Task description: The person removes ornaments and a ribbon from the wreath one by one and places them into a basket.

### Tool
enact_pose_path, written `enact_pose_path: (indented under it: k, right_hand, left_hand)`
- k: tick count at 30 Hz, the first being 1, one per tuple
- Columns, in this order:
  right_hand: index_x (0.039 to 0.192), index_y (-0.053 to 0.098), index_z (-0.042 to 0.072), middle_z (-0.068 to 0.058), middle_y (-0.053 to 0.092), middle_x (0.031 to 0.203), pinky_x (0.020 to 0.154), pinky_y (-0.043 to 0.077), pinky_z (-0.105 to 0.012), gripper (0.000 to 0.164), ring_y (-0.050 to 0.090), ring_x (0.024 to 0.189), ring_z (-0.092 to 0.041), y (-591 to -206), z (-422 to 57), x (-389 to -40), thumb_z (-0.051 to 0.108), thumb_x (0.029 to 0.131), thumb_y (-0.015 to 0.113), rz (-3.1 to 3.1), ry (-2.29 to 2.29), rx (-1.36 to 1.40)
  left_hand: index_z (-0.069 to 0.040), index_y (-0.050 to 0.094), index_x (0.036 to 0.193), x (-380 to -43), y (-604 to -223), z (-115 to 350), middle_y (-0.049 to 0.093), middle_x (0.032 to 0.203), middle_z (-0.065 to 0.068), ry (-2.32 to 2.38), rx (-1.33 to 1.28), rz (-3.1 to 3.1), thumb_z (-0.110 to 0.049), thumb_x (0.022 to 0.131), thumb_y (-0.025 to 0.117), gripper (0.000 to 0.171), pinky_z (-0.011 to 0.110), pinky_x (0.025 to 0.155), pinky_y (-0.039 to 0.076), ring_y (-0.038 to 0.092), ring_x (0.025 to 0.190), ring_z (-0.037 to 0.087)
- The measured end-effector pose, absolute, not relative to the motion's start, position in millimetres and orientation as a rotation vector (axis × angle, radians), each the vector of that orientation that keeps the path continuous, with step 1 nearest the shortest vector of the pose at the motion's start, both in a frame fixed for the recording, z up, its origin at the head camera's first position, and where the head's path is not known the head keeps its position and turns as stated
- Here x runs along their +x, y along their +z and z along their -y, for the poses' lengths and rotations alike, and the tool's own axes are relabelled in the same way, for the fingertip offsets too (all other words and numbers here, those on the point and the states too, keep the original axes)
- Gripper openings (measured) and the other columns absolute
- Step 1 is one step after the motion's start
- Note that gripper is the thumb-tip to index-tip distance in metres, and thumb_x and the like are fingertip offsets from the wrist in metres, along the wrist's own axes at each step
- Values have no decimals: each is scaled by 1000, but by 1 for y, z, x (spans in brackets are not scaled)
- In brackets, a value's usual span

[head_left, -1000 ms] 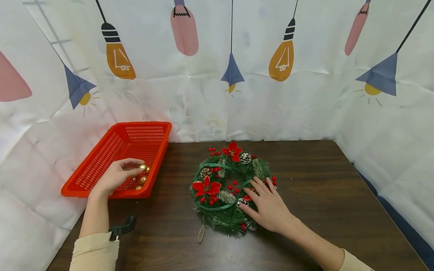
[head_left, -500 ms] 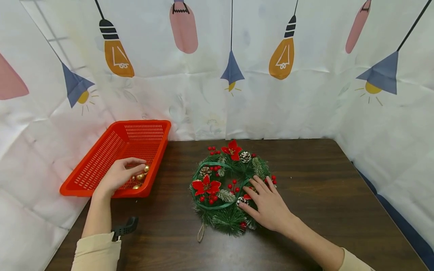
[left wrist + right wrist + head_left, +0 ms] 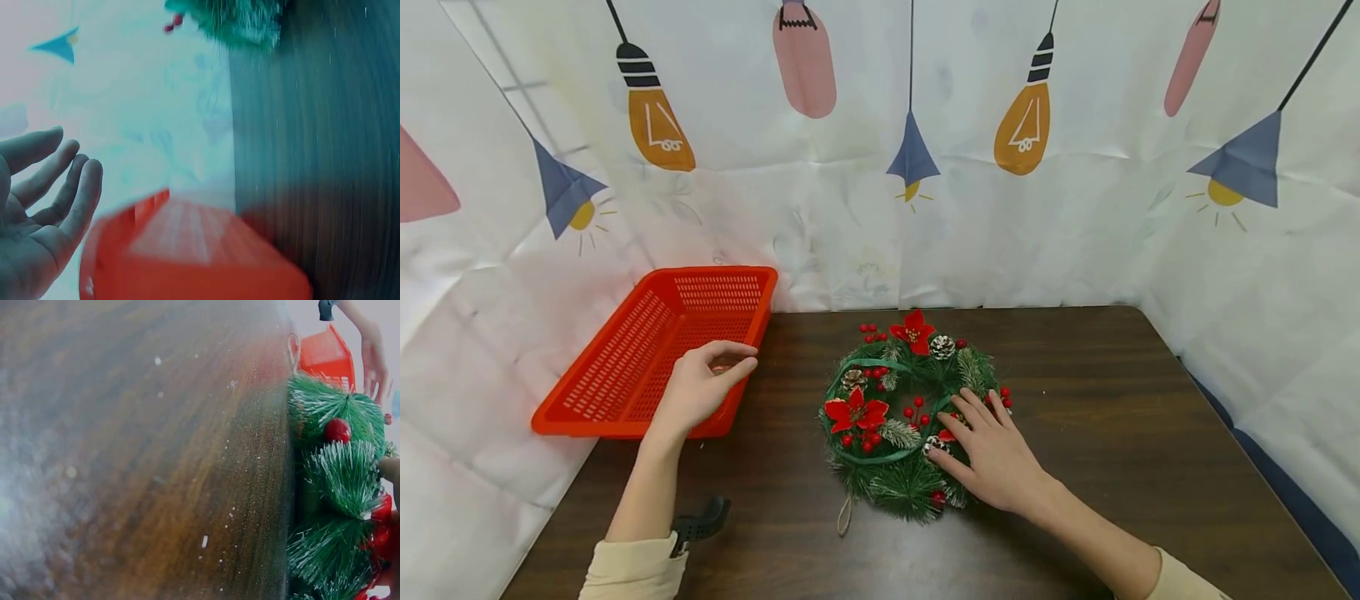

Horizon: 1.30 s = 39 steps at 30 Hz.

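Note:
My left hand (image 3: 696,387) hovers over the right side of the red plastic basket (image 3: 625,358), fingers bent and the thumb close to the fingertips. Nothing plainly shows between the fingertips in the left wrist view, where the hand (image 3: 47,206) is dim. The small gold balls in the basket are now hidden behind this hand. My right hand (image 3: 1000,462) rests with spread fingers on the right side of a green Christmas wreath (image 3: 906,492). Red poinsettias (image 3: 856,412), pine cones (image 3: 942,347) and red berries decorate it.
The wreath lies flat on a dark wooden table (image 3: 1105,400), with a twine loop (image 3: 845,517) at its front left edge. A white curtain (image 3: 850,242) printed with lamps hangs behind. A black strap mount (image 3: 702,521) juts from my left wrist.
My left hand has moved right from among the gold balls, to the basket's right rim. The balls shifted in the basket before being hidden. My right hand and the wreath stay put.

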State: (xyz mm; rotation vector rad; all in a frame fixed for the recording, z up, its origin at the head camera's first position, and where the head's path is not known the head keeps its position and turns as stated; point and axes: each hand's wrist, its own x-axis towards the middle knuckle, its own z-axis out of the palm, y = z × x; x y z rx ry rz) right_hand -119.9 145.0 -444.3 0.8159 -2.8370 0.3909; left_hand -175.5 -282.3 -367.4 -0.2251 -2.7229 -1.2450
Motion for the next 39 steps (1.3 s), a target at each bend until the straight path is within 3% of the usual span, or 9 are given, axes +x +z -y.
enact_pose_path:
  k: [3,9,11,16,22,27,39]
  right_hand:
    - [143,62,10,-18,47,154,121,10,-62,69,28,151,-35,-444,-145,-119,64,102,47,2840,395,812]
    - [144,61,11,-18,46,154,122,8,-60,68,28,151,-34,-444,-147,-119,63,102,48,2839,416,815]
    - [144,61,11,-18,46,154,122,8,-60,68,27,151,-34,-445,-147,-119,63,102,48,2834,420,815]
    - [143,61,11,-19,46,154,122,8,-61,68,28,151,-34,-445,-148,-119,63,103,48,2821,432,819]
    - [143,61,10,-19,46,154,122,8,-60,68,28,151,-34,-445,-147,-119,63,103,48,2820,443,821]
    - [144,61,10,-19,46,155,122,7,-60,68,28,151,-34,-445,-147,-119,63,103,48,2832,447,814]
    - [143,62,10,-19,46,154,121,11,-61,67,29,150,-34,-444,-146,-118,62,103,49,2826,434,822]
  left_hand:
    - [-11,72,122,-174,-371,266,70,122,10,-1251,-265,2690,-36,101,68,33,55,94,53,64,112,33]
    - [-8,73,121,-176,-386,235,71,116,8,-1314,-357,2681,-28,100,70,29,34,88,56,67,100,24]
    - [-8,73,121,-177,-392,228,72,115,8,-1330,-364,2693,-26,100,71,28,32,84,57,69,97,24]
    - [-9,74,119,-178,-406,214,73,113,10,-1371,-329,2733,-21,100,70,23,41,81,56,71,97,26]
    - [1,70,124,-180,-418,207,68,124,21,-1646,-252,2737,-13,103,64,26,51,94,55,73,101,34]
    - [5,68,125,-183,-425,205,64,129,23,-1799,-214,2732,-11,105,60,27,49,94,55,72,102,32]
    - [9,66,126,-188,-434,208,67,122,22,-2010,-214,2702,-9,105,60,28,49,92,56,72,99,29]
